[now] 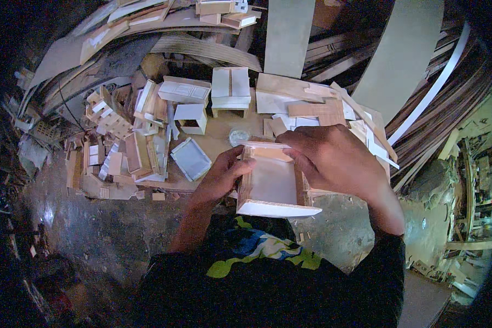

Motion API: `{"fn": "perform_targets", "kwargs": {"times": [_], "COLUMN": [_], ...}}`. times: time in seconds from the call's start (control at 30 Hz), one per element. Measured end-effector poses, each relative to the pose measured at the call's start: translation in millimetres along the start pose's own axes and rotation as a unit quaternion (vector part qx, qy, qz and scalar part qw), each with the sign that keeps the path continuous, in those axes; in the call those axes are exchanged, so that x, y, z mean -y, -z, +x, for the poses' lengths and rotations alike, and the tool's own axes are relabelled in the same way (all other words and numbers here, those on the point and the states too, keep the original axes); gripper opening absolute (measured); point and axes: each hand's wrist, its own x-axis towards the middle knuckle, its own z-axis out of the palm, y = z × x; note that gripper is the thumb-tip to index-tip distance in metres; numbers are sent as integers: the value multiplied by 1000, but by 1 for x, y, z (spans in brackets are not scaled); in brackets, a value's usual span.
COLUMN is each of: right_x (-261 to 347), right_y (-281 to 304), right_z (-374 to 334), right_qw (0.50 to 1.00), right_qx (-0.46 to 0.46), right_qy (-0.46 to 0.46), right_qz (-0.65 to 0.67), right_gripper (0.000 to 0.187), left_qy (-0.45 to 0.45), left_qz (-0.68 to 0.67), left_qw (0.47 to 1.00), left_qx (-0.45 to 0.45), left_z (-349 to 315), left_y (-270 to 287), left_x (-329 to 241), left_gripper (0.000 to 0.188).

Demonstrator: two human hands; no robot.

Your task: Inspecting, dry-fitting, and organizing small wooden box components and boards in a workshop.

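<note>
A small open wooden box [273, 183] with a white bottom and a white near edge is held up in front of my body. My left hand [221, 174] is closed around its left side, thumb on the rim. Across the far end of the box lies a thin white strip [262, 145]. My right hand [336, 156] pinches the right end of that strip, its thumb bent down by the box's right wall. Part of the right wall is hidden behind the fingers.
Beyond my hands a low worktable [221, 131] bears a small white cabinet [230, 87], a white tray-like box [191, 158] and a clear round container [239, 136]. Wooden pieces [109, 115] are heaped at left, board offcuts [317, 112] at right. Tall panels [289, 38] stand behind.
</note>
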Motion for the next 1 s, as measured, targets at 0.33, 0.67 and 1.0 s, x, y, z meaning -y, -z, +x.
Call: {"fn": "perform_targets", "kwargs": {"times": [0.33, 0.67, 1.0], "right_x": [1, 3, 5], "right_y": [1, -3, 0], "right_z": [-2, -1, -2], "right_qw": [1000, 1000, 1000], "right_qx": [8, 6, -3], "right_qy": [4, 0, 6], "right_qz": [6, 5, -8], "right_gripper": [16, 18, 17], "left_qy": [-16, 13, -3], "left_qz": [-20, 38, 24], "left_qw": [999, 999, 999], "left_qx": [20, -30, 28], "left_z": [-3, -7, -7], "left_y": [2, 4, -1], "left_x": [6, 6, 6], "left_gripper": [44, 42, 42]}}
